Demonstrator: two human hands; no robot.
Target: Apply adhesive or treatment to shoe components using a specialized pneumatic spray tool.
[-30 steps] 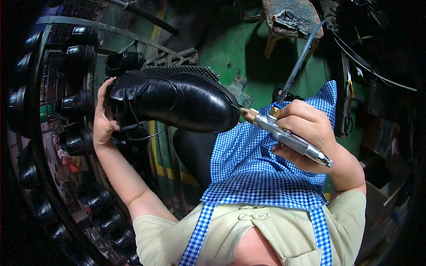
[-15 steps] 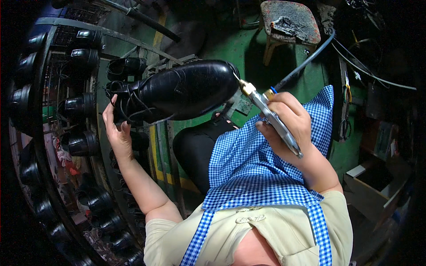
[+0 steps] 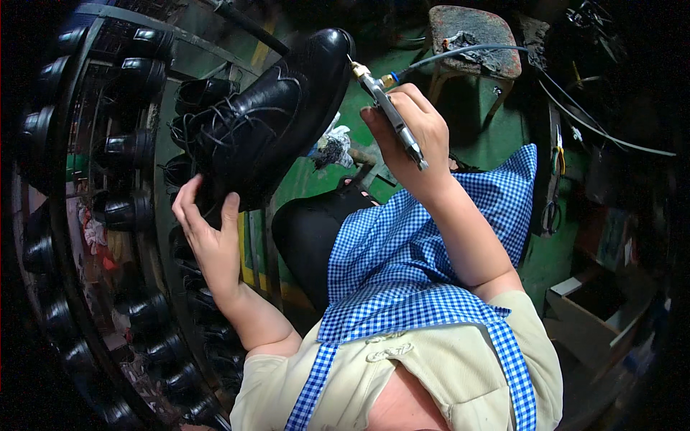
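L hand (image 3: 215, 251) holds shoe (image 3: 287, 118); R hand (image 3: 419, 140): spray gun (image 3: 390, 113)

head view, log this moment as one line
left hand: holds glossy black lace-up leather shoe by rear | right hand: grips silver metal spray gun, brass-coloured nozzle beside toe

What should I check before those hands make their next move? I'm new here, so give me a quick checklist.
1. Left hand at the heel end of the black shoe: ok; firmness of grip, cannot tell.
2. Right hand around the metal tool: ok.
3. Tool's thin tip by the toe: ok; touching or just apart, cannot tell.
4. Laces away from the tip: ok.
5. Hose joined to the tool: ok.
6. Hose free of the stool: cannot tell; it crosses in front of it in this view.
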